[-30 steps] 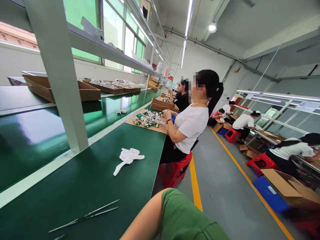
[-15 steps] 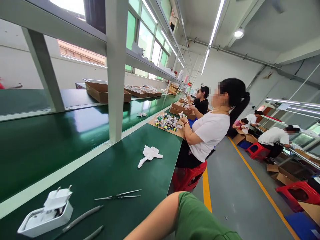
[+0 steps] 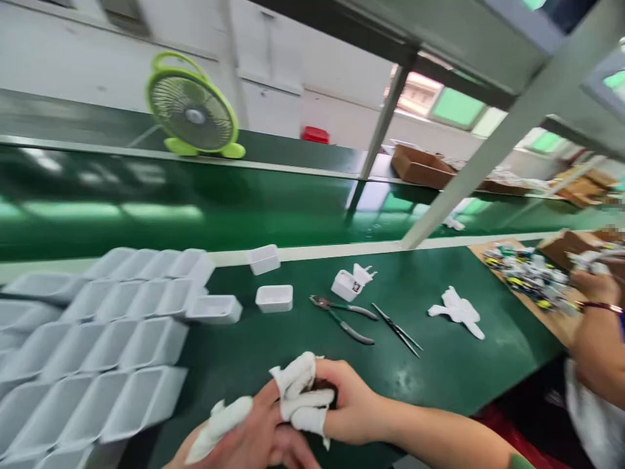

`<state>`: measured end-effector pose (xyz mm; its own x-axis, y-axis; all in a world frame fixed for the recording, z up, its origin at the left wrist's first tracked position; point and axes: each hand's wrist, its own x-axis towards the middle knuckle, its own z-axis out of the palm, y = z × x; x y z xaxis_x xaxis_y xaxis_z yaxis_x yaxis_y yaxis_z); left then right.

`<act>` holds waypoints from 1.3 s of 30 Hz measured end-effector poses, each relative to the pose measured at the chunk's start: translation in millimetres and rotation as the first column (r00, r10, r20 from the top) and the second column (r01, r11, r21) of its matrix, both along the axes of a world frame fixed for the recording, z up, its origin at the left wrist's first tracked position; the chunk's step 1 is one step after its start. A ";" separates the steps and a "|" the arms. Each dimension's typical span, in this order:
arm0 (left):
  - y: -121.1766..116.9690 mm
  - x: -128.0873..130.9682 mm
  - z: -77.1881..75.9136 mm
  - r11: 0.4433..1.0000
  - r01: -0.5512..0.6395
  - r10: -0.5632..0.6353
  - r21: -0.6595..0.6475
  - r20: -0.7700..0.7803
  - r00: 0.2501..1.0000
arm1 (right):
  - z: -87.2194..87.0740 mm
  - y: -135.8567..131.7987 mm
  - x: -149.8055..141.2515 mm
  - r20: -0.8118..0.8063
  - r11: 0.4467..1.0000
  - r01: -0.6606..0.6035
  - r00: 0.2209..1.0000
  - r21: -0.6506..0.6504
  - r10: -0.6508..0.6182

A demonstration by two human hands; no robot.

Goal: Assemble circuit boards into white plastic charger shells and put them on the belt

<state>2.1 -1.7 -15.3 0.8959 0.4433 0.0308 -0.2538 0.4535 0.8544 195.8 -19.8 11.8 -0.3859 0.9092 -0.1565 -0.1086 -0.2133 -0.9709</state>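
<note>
My two hands meet low in the middle, over the green bench top (image 3: 244,352). My right hand (image 3: 354,407) comes in from the right, its fingertips in white finger cots and curled round a small dark thing (image 3: 323,389) that I cannot make out. My left hand (image 3: 247,440) lies against it from below, with white cots on the thumb and a finger, and its fingers are pressed to the same spot. Much of the left hand is cut off by the frame's lower edge.
Rows of white plastic shells (image 3: 97,339) fill the left, with loose shells (image 3: 274,298) beside them. A white plug housing (image 3: 349,283), pliers (image 3: 342,314), tweezers (image 3: 398,331) and a white glove (image 3: 459,311) lie ahead. A green fan (image 3: 193,111) stands behind. A co-worker's hand (image 3: 593,286) works over cardboard (image 3: 561,326).
The view has swung from the aisle and the seated co-workers to the bench on the left. My two hands, unseen before, are now in view, pressed together.
</note>
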 end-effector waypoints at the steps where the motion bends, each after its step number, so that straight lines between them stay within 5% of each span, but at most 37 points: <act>1: 0.3 -5.8 5.0 0.985 0.040 -0.032 -0.169 0.045 0.998 | 4.5 -1.0 1.0 0.038 1.000 -0.017 0.999 0.011 0.017; 3: 4.4 -12.2 15.9 0.963 0.013 -0.009 -0.269 0.015 1.000 | 9.8 -0.9 3.9 0.087 0.997 -0.058 0.995 0.048 0.054; 6: 12.5 -15.9 25.1 0.946 -0.306 0.323 0.104 -0.334 0.885 | 11.6 2.5 9.4 0.170 0.998 -0.068 0.983 -0.007 0.068; 9: 17.5 -19.4 21.0 0.669 -0.433 0.720 0.604 -0.384 0.577 | 10.2 5.9 14.6 0.252 0.999 0.041 0.967 -0.023 -0.034; 12: 22.1 -23.3 12.4 0.501 -0.354 0.827 0.790 -0.316 0.466 | 7.9 7.9 17.3 0.286 0.994 0.107 0.953 -0.003 -0.102; 15: 28.6 -24.9 7.4 0.431 -0.178 0.821 0.885 -0.303 0.484 | 5.7 8.7 17.0 0.285 0.993 0.112 0.953 -0.026 -0.100; 19: 36.9 -22.6 4.3 0.237 0.048 0.838 0.970 -0.230 0.495 | 4.4 8.3 15.9 0.272 0.995 0.096 0.958 -0.004 -0.091; 24: 45.4 -21.2 -4.3 0.116 0.212 0.872 0.970 -0.202 0.446 | 3.7 8.9 19.5 0.400 0.982 0.085 0.905 0.169 -0.147; 30: 52.1 -14.6 -8.2 -0.101 0.156 0.900 0.983 0.023 0.436 | -3.6 12.0 27.4 0.640 0.819 -0.111 0.685 0.563 -0.347; 34: 48.4 -11.1 -5.0 -0.222 0.122 0.878 0.967 0.143 0.457 | -2.8 14.7 30.4 0.677 0.809 -0.119 0.625 0.575 -0.389; 39: 41.0 -13.5 3.3 -0.302 0.072 0.829 0.950 0.225 0.512 | 1.3 17.0 33.1 0.661 0.800 -0.095 0.625 0.593 -0.415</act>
